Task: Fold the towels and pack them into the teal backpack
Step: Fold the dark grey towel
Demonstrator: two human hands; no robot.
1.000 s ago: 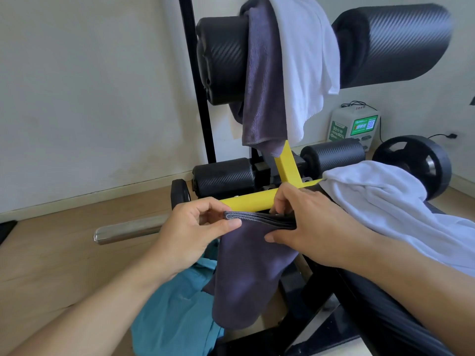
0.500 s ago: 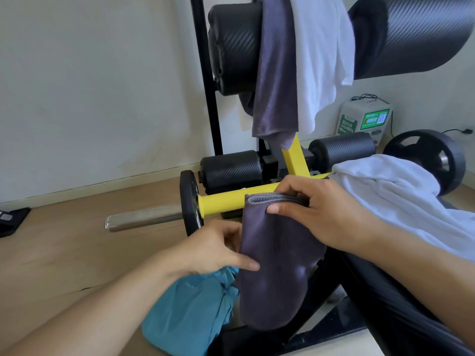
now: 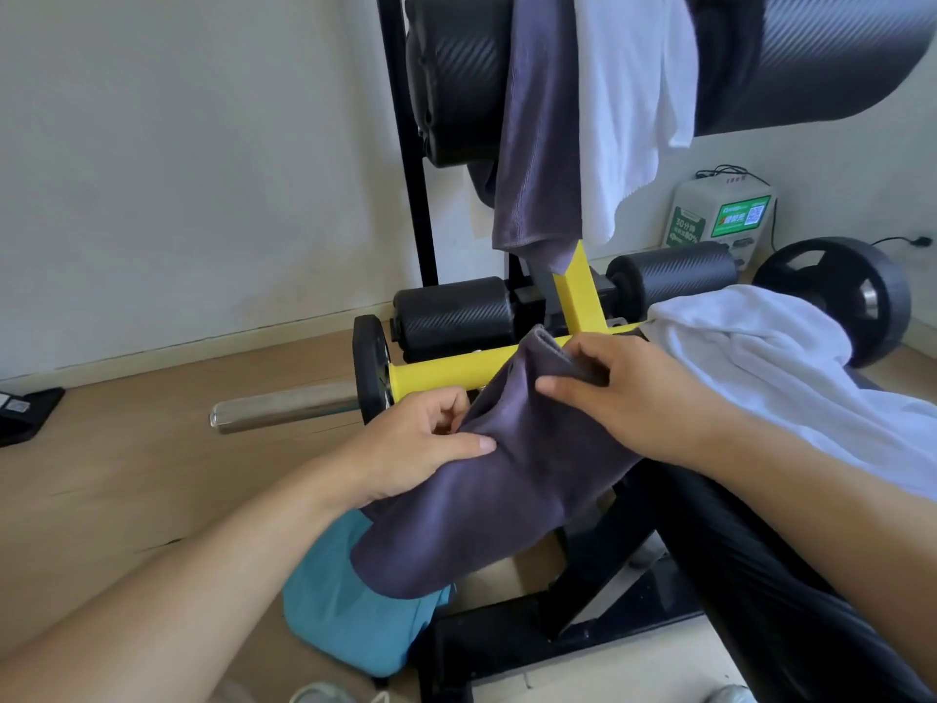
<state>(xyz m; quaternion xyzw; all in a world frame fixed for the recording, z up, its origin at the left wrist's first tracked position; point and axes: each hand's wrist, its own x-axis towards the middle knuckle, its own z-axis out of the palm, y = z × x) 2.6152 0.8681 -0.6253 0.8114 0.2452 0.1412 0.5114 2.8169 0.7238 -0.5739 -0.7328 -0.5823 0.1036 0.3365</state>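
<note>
A folded grey towel [image 3: 507,494] hangs slanted in front of the yellow bar. My right hand [image 3: 634,398] pinches its upper folded edge. My left hand [image 3: 416,449] grips its left side lower down, thumb on top. The teal backpack [image 3: 350,621] lies on the floor beneath the towel, partly covered by it. A white towel [image 3: 770,367] lies spread over the black bench at right. Another grey towel [image 3: 542,134] and another white towel [image 3: 634,104] hang from the upper black roller.
The weight bench has a yellow frame [image 3: 446,370], black foam rollers [image 3: 456,317], a steel bar [image 3: 284,411] and a weight plate [image 3: 852,296]. A white and green box [image 3: 720,220] stands by the wall. The bench's black base [image 3: 557,636] rests on the wooden floor.
My left hand let go of the towel's top edge, dropped lower and now grips its left side. The towel has swung from hanging straight down to slanting left over the backpack.
</note>
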